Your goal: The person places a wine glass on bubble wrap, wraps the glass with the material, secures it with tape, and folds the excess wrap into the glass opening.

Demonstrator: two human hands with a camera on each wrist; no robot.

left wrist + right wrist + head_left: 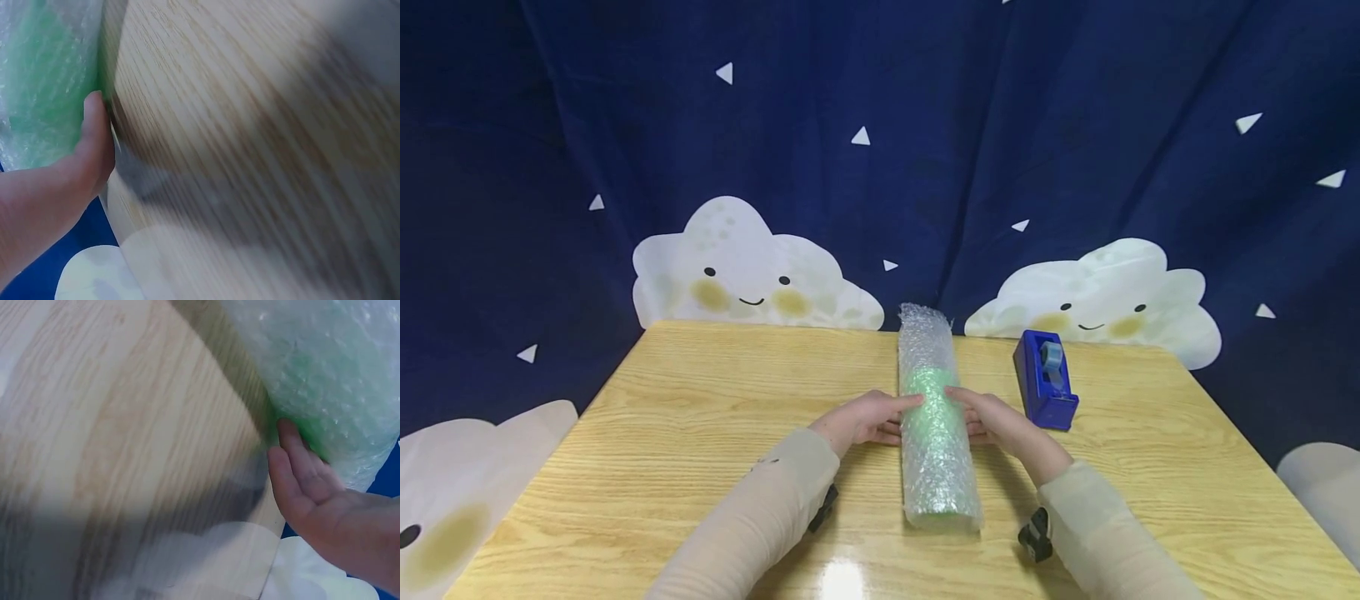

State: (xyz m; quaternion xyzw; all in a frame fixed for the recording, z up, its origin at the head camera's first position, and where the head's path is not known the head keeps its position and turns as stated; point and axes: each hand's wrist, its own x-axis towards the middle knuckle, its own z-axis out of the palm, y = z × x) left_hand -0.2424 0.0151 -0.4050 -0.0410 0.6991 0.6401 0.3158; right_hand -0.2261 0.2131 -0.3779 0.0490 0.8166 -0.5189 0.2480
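Observation:
A long roll of bubble wrap [938,483] lies lengthwise on the wooden table, wound around something green [934,380] that shows through its middle. What the green thing is cannot be made out. My left hand [868,417] holds the roll from its left side, thumb on top and the other fingers low against the side. On the opposite side my right hand [996,421] grips it the same way. In the left wrist view the bubble wrap [53,81] is at the upper left; the right wrist view has it at the upper right.
Right of the roll stands a blue tape dispenser [1052,412] with a roll of clear tape [1051,357] in it. A dark blue curtain [925,150] with clouds and white triangles hangs behind the wooden table [700,417]. Each wrist carries a small black camera.

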